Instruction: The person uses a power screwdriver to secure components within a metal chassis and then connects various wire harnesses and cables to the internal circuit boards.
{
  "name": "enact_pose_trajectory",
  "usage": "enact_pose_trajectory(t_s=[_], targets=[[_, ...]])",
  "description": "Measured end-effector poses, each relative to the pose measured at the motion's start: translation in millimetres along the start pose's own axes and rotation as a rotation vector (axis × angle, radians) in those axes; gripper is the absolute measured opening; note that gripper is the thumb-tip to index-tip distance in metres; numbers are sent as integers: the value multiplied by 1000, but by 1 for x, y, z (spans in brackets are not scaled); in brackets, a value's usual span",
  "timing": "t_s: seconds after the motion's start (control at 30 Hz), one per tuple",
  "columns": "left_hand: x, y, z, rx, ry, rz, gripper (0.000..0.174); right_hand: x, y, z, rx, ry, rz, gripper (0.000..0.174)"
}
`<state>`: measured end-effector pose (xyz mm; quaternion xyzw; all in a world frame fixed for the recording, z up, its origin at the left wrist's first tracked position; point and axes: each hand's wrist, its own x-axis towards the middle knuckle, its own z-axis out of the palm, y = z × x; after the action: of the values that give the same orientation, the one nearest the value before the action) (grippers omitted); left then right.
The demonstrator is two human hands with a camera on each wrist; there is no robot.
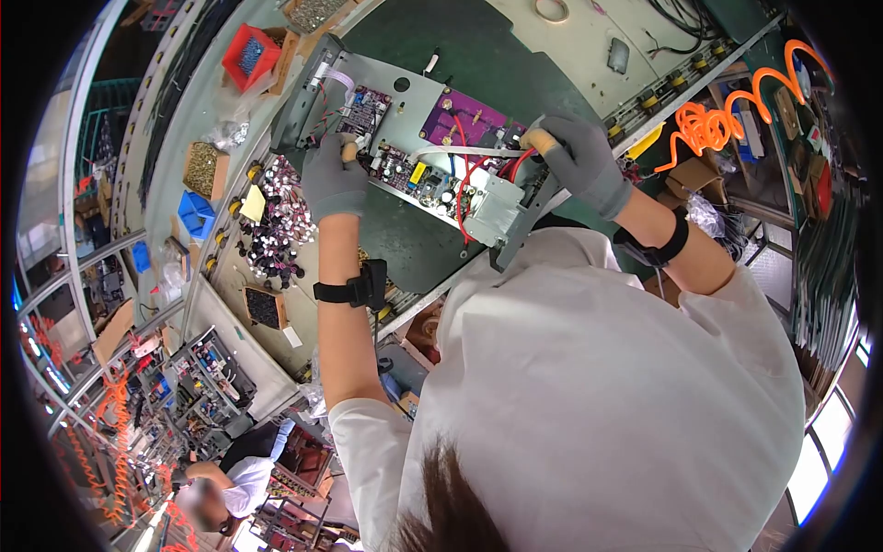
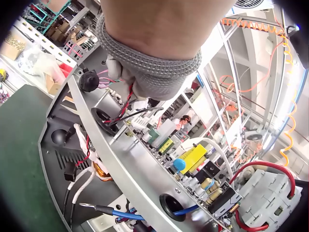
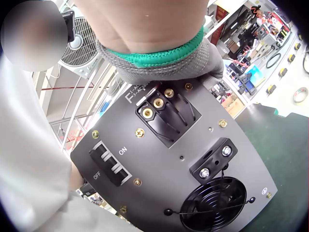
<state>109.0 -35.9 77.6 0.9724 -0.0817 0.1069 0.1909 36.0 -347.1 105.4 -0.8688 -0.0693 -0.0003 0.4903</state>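
Note:
An open grey metal chassis [image 1: 405, 101] with circuit boards, a purple board [image 1: 464, 115] and red wires lies on a dark green mat [image 1: 460, 46]. My gloved left hand [image 1: 333, 175] is at its near long side, fingers curled in among twisted red and black wires [image 2: 126, 99] beside the chassis wall [image 2: 125, 169]. At the other end my gloved right hand [image 1: 579, 156] curls over the top edge of the end panel [image 3: 183, 159], which carries an ON/OFF switch [image 3: 108, 166], brass terminals and a fan grille [image 3: 215, 200]. The fingertips of the right hand [image 3: 164, 63] are hidden behind the panel.
A red bin [image 1: 250, 53], a blue bin [image 1: 195, 213] and a heap of small dark parts [image 1: 276, 221] line the bench's left side. An orange coiled hose [image 1: 727, 115] hangs at the right. A tape roll [image 1: 552, 9] lies at the far edge. Another person [image 1: 230, 483] sits lower left.

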Motion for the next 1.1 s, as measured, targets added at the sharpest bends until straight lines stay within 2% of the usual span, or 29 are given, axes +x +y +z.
enact_pose_trajectory(t_s=[0.1,0.17,0.3,0.37,0.4,0.47,0.57,0.7,0.77,0.8,0.87,1.03,1.1], targets=[[2,12,-5,73,-35,25,24,-1,0,3,19,27,13,18],[5,18,-6,134,-108,-55,24,0,0,5,25,49,19,17],[14,11,-1,180,-145,-87,24,0,1,4,41,45,11,17],[18,17,-6,150,-244,-178,21,-1,2,5,13,45,19,17],[20,22,-9,150,-246,-178,21,-1,1,5,13,44,20,17],[23,33,-14,102,-222,-314,18,-1,1,6,35,55,26,17],[31,33,-13,189,-305,-273,16,-2,1,5,30,75,-5,17],[35,27,-12,275,-310,-252,16,-2,2,6,28,91,-9,17],[35,6,-7,-36,-367,-298,18,-2,3,6,34,92,15,17],[33,-1,-4,-34,-366,-293,18,-1,3,5,35,96,14,17],[30,-7,-3,-297,-376,-356,22,-2,2,5,15,99,6,17],[37,0,-2,-173,-355,-410,24,-2,4,4,11,100,-16,16],[43,0,-3,-33,-431,-415,29,-1,4,5,-5,96,-20,16]])
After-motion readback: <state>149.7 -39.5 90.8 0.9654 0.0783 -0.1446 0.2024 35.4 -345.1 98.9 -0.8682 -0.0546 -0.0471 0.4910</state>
